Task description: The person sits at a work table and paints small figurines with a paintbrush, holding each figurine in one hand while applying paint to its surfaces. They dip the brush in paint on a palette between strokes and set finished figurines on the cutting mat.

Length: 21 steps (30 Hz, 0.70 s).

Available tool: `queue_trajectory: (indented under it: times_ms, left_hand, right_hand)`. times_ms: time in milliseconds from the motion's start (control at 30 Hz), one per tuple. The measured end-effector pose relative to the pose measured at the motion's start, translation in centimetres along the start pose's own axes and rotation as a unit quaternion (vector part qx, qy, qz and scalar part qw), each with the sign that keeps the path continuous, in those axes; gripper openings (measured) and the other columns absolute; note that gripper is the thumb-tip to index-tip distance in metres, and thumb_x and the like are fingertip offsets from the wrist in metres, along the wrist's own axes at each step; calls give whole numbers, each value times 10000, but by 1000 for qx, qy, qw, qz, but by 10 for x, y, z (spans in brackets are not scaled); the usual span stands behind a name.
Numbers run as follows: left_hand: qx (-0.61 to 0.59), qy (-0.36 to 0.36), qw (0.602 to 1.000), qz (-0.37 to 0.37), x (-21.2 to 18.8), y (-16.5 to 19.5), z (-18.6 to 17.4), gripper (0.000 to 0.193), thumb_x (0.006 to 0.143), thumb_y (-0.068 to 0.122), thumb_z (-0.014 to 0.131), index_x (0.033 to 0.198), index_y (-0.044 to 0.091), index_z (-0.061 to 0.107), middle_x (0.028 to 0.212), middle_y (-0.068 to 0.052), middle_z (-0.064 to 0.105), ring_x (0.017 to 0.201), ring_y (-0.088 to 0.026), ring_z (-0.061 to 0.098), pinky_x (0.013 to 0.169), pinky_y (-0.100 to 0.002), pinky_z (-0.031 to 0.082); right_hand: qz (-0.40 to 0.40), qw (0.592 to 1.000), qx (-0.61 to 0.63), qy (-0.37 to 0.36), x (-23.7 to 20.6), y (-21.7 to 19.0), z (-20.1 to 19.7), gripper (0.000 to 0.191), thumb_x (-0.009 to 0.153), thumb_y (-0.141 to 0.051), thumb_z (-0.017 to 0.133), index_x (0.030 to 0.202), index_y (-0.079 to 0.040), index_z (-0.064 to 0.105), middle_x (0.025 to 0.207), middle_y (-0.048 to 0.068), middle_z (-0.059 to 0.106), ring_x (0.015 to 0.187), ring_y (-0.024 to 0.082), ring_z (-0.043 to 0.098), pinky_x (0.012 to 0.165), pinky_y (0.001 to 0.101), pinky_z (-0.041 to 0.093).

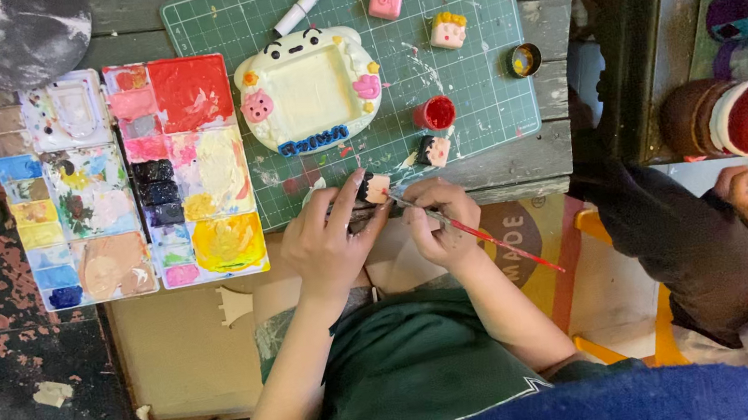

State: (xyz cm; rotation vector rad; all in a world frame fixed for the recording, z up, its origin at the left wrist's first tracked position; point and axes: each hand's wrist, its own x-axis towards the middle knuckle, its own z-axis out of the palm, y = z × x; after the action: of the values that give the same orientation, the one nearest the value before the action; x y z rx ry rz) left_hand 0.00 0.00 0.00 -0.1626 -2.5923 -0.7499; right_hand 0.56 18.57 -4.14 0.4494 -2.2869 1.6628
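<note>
Painting a small figurine (374,187) at the near edge of the green cutting mat (485,97). Left hand (328,242) pinching figurine between thumb and fingertips, held just off the table edge. Right hand (435,221) fingers pressed together around a thin red-handled brush (485,238), tip touching the figurine.

Risks:
- Small piece, fingertip grip only: slip likely drops it off the near edge into the lap.
- Wet paint near the gripping fingers: smudge probable.
- Open red paint pot (435,114) just far of the hands: easy knock on any reach, spill onto mat and the white frame (310,90) beside it.
- Second small figure (435,150) lying near the brush hand: wrist drift could nudge it.
- Palette (119,182) on left, close to forearm: sleeve or elbow contact smears wells.
</note>
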Motion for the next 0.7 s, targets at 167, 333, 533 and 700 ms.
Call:
queue_trajectory:
  times_ms: [167, 333, 533, 700]
  left_hand:
    - [-2, 1, 1000, 1, 1, 1, 0, 478, 819, 394, 892, 1228, 201, 737, 901, 5, 586, 695, -175, 614, 567, -330, 455]
    - [-2, -1, 1000, 2, 1, 0, 1, 486, 818, 393, 893, 1235, 200, 736, 906, 4, 588, 702, -174, 622, 571, -330, 458]
    - [4, -1, 1000, 3, 1, 1, 1, 489, 810, 398, 897, 1228, 199, 738, 901, 6, 591, 691, -174, 618, 559, -333, 452]
    - [0, -5, 1000, 2, 1, 0, 1, 490, 815, 398, 893, 1234, 200, 734, 903, 4, 588, 701, -175, 621, 567, -331, 456]
  right_hand:
    - [-7, 1000, 3, -3, 2, -1, -1, 187, 937, 41, 611, 1059, -18, 483, 917, 171, 701, 789, 233, 696, 760, 334, 568]
    - [-1, 1000, 23, 3, 0, 1, 0, 185, 940, 57, 595, 1072, -8, 481, 918, 178, 694, 811, 239, 687, 788, 345, 571]
    - [-5, 1000, 17, 8, -1, 1, 0, 185, 948, 63, 583, 1080, -10, 477, 880, 164, 694, 827, 250, 686, 813, 359, 567]
    - [-9, 1000, 3, 6, 0, 1, 1, 189, 944, 45, 598, 1073, -17, 474, 897, 171, 697, 814, 248, 703, 804, 357, 572]
